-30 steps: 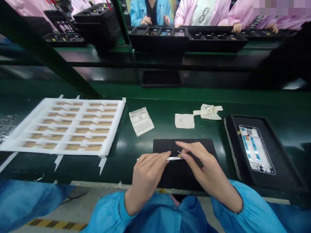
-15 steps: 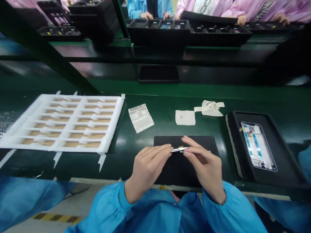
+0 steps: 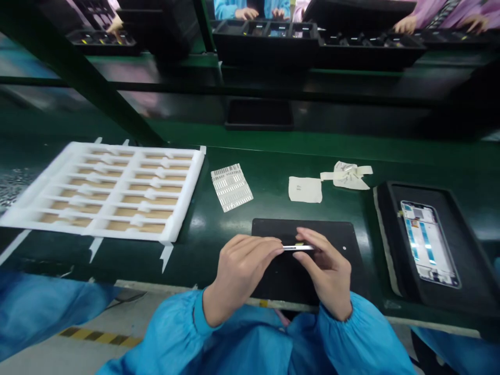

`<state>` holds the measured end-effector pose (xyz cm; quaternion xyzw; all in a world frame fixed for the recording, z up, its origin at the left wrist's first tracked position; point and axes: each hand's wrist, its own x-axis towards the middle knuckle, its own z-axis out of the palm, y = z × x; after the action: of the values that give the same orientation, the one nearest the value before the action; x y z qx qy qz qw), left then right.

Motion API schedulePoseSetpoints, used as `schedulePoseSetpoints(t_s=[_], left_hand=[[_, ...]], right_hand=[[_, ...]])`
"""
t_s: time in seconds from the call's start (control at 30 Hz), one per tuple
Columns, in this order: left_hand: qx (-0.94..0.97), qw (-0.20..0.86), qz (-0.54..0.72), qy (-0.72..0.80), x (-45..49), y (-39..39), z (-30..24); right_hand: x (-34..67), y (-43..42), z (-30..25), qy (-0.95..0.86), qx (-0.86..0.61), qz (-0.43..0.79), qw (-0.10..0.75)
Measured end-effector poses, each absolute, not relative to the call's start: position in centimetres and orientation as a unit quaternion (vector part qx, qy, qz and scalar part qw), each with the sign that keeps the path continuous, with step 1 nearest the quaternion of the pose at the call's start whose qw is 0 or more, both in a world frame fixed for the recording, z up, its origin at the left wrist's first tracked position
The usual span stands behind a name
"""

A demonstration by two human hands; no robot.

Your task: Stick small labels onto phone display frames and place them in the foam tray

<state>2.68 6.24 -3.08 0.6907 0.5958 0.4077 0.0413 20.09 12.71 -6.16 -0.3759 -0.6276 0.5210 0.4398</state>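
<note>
Head view: white slotted tray [image 3: 187, 192] lying at left. Left hand [image 3: 246, 265] pinching left end of thin silver-edged part [image 3: 294, 248], showing edge-on above black mat [image 3: 283, 284]. Right hand [image 3: 330, 268] curving thumb and fingers, parted, around right end; cannot tell whether clamping. Best keeping part level, gripping by edges, staying low over mat. At right, phone frame [image 3: 432, 245] resting in black tray [image 3: 474, 291].

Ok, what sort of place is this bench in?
Probably a phone assembly or repair line: what looks like a phone frame lies in a black tray, and people in pink and blue coats are at black bins opposite.
</note>
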Motion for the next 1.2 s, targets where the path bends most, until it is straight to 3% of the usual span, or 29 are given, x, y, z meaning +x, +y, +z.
schedulePoseSetpoints(t_s=[0.53, 0.73, 0.93, 1.2], left_hand=[[0.733, 0.011, 0.376, 0.567, 3.2, 6.6, -2.7], [0.751, 0.026, 0.327, 0.573, 3.3, 6.4, -2.1], [0.771, 0.002, 0.348, 0.533, 2.6, 6.5, -2.7], [0.810, -0.108, 0.308, 0.487, 1.9, 6.6, -3.1]], right_hand=[[20.3, 12.6, -7.1, -0.624, -0.319, 0.495, 0.514], [20.9, 13.1, -7.1, -0.721, -0.252, 0.387, 0.516], [21.9, 13.3, -7.8, -0.825, -0.202, 0.259, 0.460], [23.2, 15.4, -2.8, -0.871, -0.220, 0.244, 0.366]])
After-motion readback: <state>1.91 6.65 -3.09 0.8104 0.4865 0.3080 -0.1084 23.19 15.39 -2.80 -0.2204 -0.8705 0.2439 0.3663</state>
